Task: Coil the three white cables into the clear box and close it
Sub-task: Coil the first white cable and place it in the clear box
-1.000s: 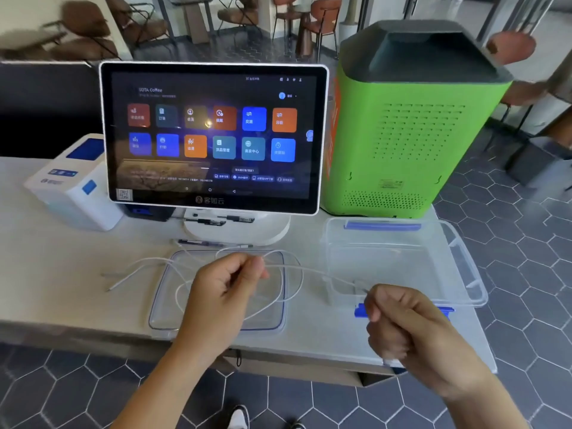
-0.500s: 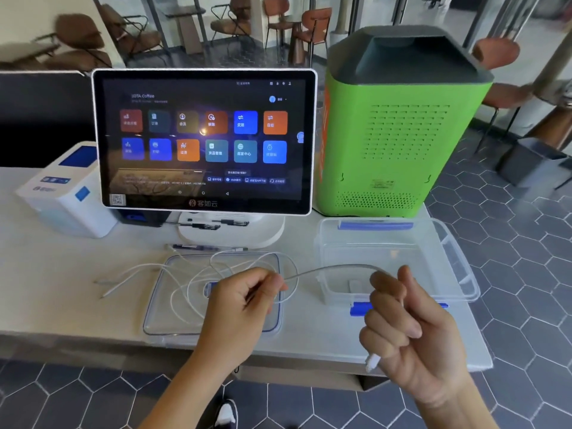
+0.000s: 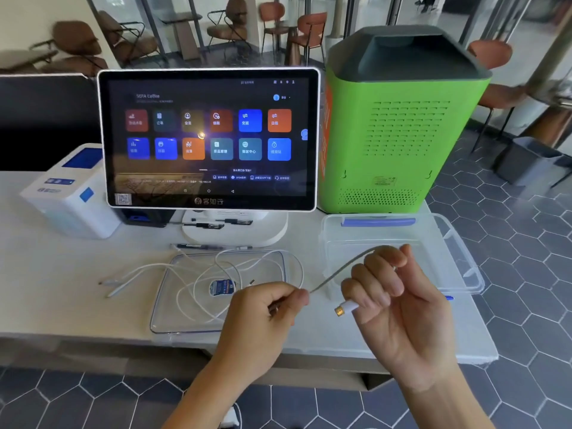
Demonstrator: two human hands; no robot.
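White cables (image 3: 198, 280) lie tangled across the clear lid (image 3: 173, 317), which rests flat on the counter at the left. One white cable (image 3: 340, 267) runs taut between my hands. My left hand (image 3: 266, 317) pinches it in front of the lid. My right hand (image 3: 399, 301) holds its end, the cable arching over my curled fingers and its gold-tipped plug (image 3: 343, 308) pointing left below them. Behind my right hand the clear box (image 3: 458, 258) stands open with a blue clip at its far rim; its inside looks empty.
A touchscreen terminal (image 3: 207, 137) on a white stand sits behind the lid, with pens at its base. A white printer (image 3: 68, 193) stands at the left and a tall green machine (image 3: 399, 125) behind the box. The counter edge (image 3: 93, 335) runs close below my hands.
My right hand has turned palm-up and drawn closer to the left hand, looping the cable over its fingers; the plug now points left. The left hand keeps its pinch.
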